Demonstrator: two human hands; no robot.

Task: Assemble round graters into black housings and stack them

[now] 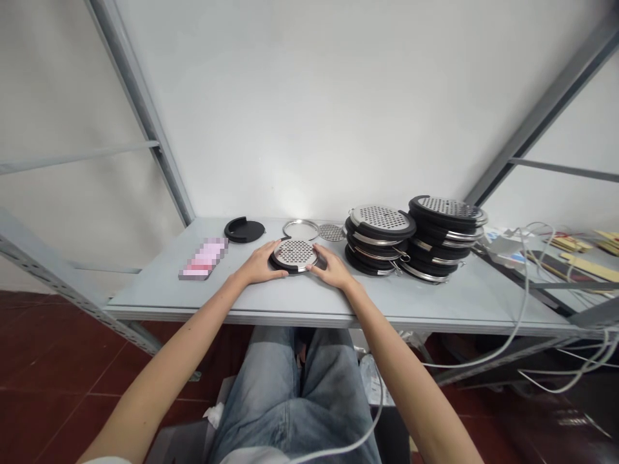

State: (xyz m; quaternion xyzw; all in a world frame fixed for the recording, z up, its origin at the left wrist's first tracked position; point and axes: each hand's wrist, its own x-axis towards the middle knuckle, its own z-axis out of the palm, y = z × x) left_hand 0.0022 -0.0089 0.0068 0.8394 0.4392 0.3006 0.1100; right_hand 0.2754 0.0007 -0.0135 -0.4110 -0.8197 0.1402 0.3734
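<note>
A round black disc (296, 253) with a perforated silver plate in its top lies flat on the table in front of me. My left hand (262, 263) grips its left edge, thumb along the near side. On the opposite edge my right hand (332, 265) is closed around the rim, its thumb near the front of the plate. Just behind stand a thin metal ring (300, 222) and a loose perforated plate (333, 232), both lying flat. A bare black round base (247, 231) with a raised partial rim sits farther left.
Two stacks of similar discs, a nearer stack (380, 240) and a taller stack (438, 241), rise on the right, with metal rings and clasps sticking out. A blurred pink item (203, 259) lies left on the grey table (159, 283). A white cable (525, 303) hangs over the right side.
</note>
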